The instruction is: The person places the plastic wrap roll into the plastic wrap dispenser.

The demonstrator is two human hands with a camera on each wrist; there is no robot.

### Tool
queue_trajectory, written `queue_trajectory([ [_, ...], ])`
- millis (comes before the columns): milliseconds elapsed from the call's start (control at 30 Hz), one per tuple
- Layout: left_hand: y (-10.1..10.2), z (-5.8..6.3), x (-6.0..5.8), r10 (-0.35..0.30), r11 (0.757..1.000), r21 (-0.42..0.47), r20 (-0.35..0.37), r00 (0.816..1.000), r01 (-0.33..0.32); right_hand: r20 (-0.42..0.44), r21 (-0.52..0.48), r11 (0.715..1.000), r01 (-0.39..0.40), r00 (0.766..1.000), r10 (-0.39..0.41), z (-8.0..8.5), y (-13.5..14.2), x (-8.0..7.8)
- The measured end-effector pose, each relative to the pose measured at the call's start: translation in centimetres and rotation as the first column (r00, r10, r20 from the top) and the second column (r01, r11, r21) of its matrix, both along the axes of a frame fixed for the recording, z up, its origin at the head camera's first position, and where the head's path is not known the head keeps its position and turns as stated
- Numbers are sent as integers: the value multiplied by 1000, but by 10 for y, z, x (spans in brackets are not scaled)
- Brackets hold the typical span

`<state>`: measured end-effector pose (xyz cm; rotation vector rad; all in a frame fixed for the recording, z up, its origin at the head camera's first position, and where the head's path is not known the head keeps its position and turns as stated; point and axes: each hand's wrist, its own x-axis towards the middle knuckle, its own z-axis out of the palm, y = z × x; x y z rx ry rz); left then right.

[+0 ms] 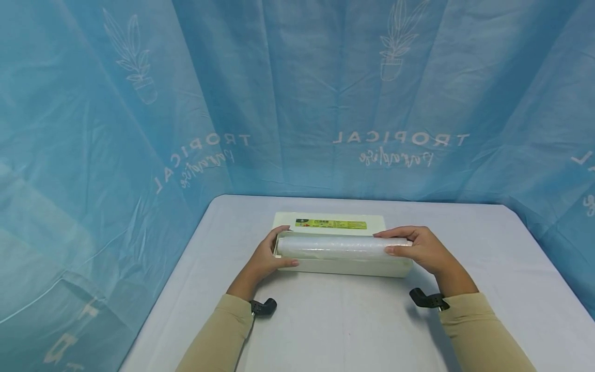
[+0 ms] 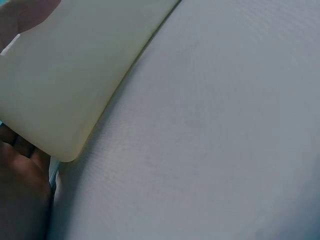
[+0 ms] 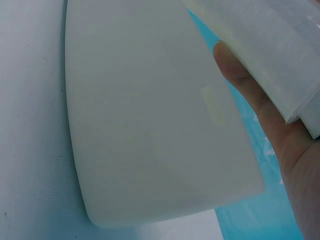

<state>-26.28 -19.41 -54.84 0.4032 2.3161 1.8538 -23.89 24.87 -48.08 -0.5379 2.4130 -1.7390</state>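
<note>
A long pale box lies on the table, its lid folded back and bearing a green and yellow label. My left hand grips the box's left end, thumb along the front wall and fingers behind. In the left wrist view the box wall comes down to the tabletop. A roll of clear plastic wrap lies over the open box. My right hand holds the roll's right end between thumb and fingers. The right wrist view shows that end of the roll raised above the box wall.
A white cloth covers the table. Blue printed curtains hang close behind the table's far edge and along its left side. Black wrist mounts sit at both sleeve cuffs.
</note>
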Motion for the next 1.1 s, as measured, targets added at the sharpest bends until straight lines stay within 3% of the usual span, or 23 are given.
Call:
queue_trajectory([
  [1100, 1, 1, 0, 23, 1000, -16, -2, 1000, -23, 5, 15, 1000, -15, 1000, 15, -2, -6, -5],
])
